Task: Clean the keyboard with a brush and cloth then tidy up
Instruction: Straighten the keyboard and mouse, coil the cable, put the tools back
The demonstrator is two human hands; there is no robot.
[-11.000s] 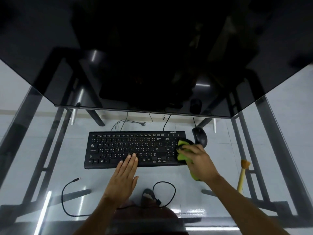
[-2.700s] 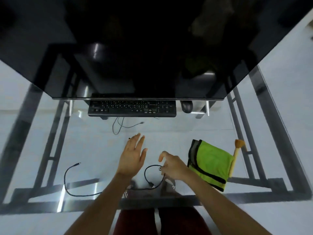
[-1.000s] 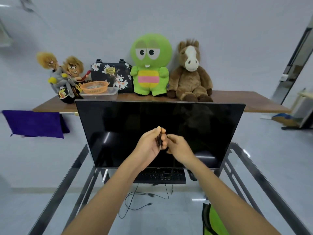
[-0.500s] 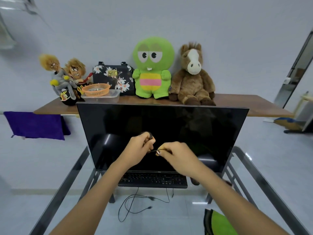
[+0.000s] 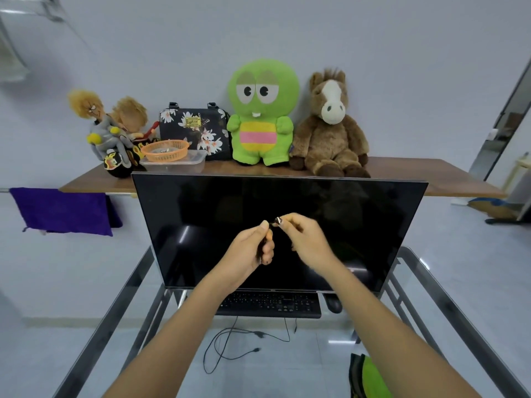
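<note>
Left hand (image 5: 250, 248) clenched round a thin dark cable (image 5: 261, 251), right hand (image 5: 304, 239) pinching its small plug end (image 5: 277, 220); likely light, limp, springy, best gripped mid-bundle.

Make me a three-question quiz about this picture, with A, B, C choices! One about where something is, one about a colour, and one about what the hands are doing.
1. Where is the keyboard?
A. under the bottom edge of the monitor
B. on the wooden shelf
C. on the person's lap

2. What colour is the round-headed plush toy?
A. purple
B. green
C. orange

3. What are the hands doing?
A. lying flat on the keys
B. hanging apart, empty
C. raised together, pinching a thin dark cable

Answers:
1 A, it sits on the glass desk below the screen.
2 B, green, beside the brown horse.
3 C, the left hand and right hand meet before the screen.
</note>
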